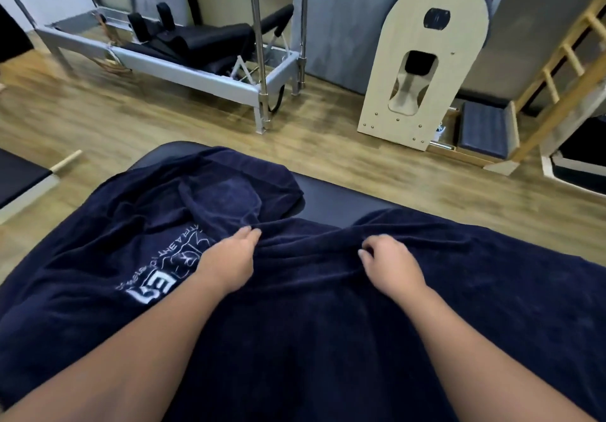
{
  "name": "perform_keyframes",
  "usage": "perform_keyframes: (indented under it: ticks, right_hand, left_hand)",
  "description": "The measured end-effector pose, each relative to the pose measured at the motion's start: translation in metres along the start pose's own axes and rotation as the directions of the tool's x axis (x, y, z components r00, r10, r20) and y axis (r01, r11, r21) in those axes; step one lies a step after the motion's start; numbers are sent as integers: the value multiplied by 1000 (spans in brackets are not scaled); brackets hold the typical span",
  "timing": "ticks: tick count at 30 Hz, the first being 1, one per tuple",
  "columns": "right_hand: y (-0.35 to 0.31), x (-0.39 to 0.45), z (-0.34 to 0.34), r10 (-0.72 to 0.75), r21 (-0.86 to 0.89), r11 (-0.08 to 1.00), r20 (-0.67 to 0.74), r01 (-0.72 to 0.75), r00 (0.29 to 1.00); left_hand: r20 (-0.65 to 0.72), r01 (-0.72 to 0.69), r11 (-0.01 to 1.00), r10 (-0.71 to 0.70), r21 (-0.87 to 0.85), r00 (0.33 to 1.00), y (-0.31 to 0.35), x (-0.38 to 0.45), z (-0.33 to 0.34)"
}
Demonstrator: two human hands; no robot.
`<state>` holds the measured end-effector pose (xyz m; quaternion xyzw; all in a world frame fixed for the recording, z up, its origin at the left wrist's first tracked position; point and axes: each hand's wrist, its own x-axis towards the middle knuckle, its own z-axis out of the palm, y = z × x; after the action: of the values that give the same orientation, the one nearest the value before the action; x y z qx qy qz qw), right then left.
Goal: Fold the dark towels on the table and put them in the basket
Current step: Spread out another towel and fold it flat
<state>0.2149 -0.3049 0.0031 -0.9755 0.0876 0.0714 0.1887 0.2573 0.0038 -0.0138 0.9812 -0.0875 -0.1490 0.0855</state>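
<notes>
**Gripping dark towels on the table**

Reaching forward with 2 bare forearms over a big towel spread across the near table. Left hand curled, fingertips pinching a ridge of that cloth; right hand likewise curled, gripping the same bunched ridge. Just left, a towel with white lettering, crumpled, under the left wrist. Beyond, bare black table, then wood floor, a reformer and a wooden barrel.

Single head-worn wide-angle view, looking forward and down, close over the table, room floor beyond
</notes>
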Motion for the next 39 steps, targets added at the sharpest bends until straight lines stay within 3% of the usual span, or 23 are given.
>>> perform_keyframes:
  ticks: [3, 8, 11, 14, 16, 18, 20, 23, 25, 27, 31, 35, 37, 39]
  right_hand:
    - [-13, 52, 6, 4, 21, 1000, -14, -4, 1000]
    - [-31, 99, 16, 74, -172, 985, 270, -28, 960]
    - [-39, 119, 13, 99, -260, 966, 356, -3, 929]
    - [-51, 138, 1, 114, -304, 952, 424, 22, 898]
    - [-62, 147, -6, 114, -285, 958, 422, 12, 899]
    - [-74, 147, -7, 119, -274, 962, 438, 6, 891]
    - [-83, 145, 1, 155, -294, 956, 457, -16, 876]
    - [-94, 155, 4, 280, -205, 957, 442, -207, 852]
    - [-102, 166, -2, 321, -125, 947, 312, -297, 894]
    - [-105, 178, -3, 303, -72, 953, 152, -296, 941]
    - [-117, 177, 22, 256, -43, 966, 264, -254, 930]
    - [-149, 143, 66, 314, -151, 947, 267, -282, 911]
    - [-174, 121, 85, 307, -132, 951, 265, -281, 914]
    - [-195, 102, 100, 291, -101, 956, 236, -274, 927]
  left_hand:
    - [38, 50, 999, -50, 18, 998, -8, 43, -8]
    - [224, 36, 985, -74, 172, 972, -13, 80, -20]
    - [139, 62, 988, -82, 142, 987, -14, 100, -39]
    - [-76, 133, 984, -142, -117, 987, -19, 126, -70]
    - [-191, 126, 947, -188, -296, 963, -22, 142, -93]
    - [-265, 80, 927, -186, -365, 946, -29, 159, -112]
    - [-242, 56, 925, -157, -376, 958, -38, 177, -123]
    - [-192, 51, 929, -129, -367, 973, -52, 198, -126]
    - [-167, 17, 898, -100, -440, 981, -56, 207, -127]
    - [-101, -18, 867, -38, -498, 994, -59, 209, -130]
    - [51, -25, 976, 37, -215, 998, -94, 209, -113]
    - [127, 260, 965, -261, 25, 957, -142, 193, -102]
    - [154, 386, 922, -386, 30, 909, -162, 185, -98]
    - [155, 433, 900, -423, -40, 893, -179, 182, -96]
